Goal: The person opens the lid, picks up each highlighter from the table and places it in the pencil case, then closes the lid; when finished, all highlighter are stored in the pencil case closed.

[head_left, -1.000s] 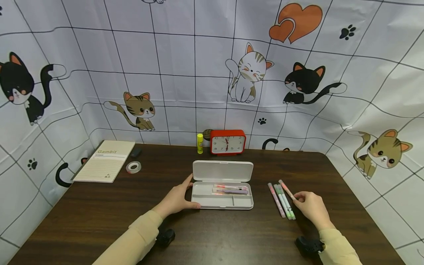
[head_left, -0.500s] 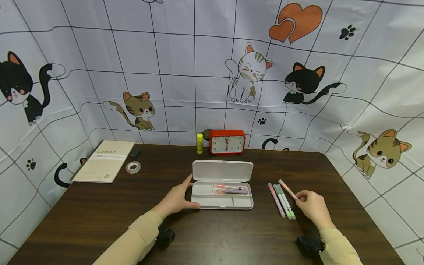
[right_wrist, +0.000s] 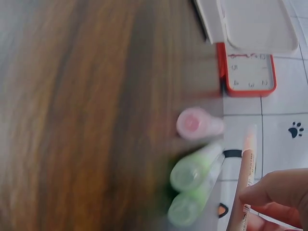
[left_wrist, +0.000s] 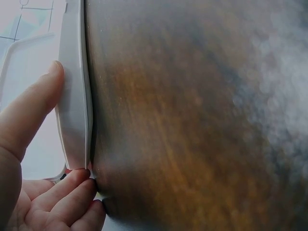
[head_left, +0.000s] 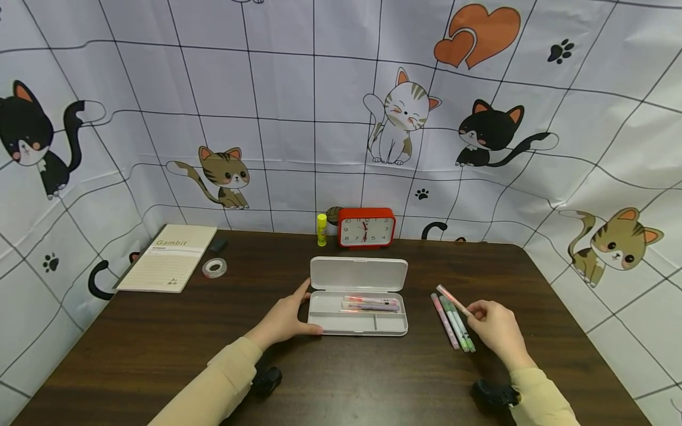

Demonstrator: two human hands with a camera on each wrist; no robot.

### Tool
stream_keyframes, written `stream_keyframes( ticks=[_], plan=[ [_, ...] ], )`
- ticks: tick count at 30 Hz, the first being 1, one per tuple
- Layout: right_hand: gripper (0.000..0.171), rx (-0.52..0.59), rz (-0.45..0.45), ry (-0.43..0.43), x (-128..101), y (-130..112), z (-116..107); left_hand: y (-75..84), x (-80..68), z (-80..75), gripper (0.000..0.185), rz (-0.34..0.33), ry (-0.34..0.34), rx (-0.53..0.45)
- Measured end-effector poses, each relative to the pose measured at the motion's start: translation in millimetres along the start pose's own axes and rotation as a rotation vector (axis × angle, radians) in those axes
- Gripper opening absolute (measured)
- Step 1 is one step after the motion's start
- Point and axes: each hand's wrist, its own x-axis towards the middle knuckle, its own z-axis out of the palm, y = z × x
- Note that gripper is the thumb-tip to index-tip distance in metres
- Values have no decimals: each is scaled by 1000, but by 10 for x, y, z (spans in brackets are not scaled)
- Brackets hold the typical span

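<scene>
A white pencil case (head_left: 341,323) stands with its lid raised, several pens (head_left: 371,304) in its upper compartment. My left hand (head_left: 285,316) grips the case's left end, thumb at the front edge and fingers round the side; the left wrist view shows the thumb (left_wrist: 41,94) against its wall. Between thumb and fingers, my right hand (head_left: 495,325) pinches a peach-coloured pen (right_wrist: 243,180), its far end slanting up to the left. Beside that hand a pink pen (head_left: 444,321) and two green-ended pens (head_left: 459,325) lie side by side on the table.
A red clock (head_left: 366,228) and a yellow glue stick (head_left: 322,230) stand at the table's back edge. Far left lie a notebook (head_left: 170,258), a tape roll (head_left: 215,268) and a small dark block (head_left: 218,244). Behind hangs a cat-printed white sheet (head_left: 288,106).
My right hand has raised the peach pen off its spot by the other pens and shifted it left, over them. The left hand and the pencil case have stayed in place.
</scene>
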Motion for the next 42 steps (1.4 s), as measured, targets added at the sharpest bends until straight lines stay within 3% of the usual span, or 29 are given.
stream_keyframes(
  ticks=[42],
  plan=[
    [10, 17, -256, -36, 18, -896, 415, -15, -3, 7, 112, -12, 7, 5]
  ],
)
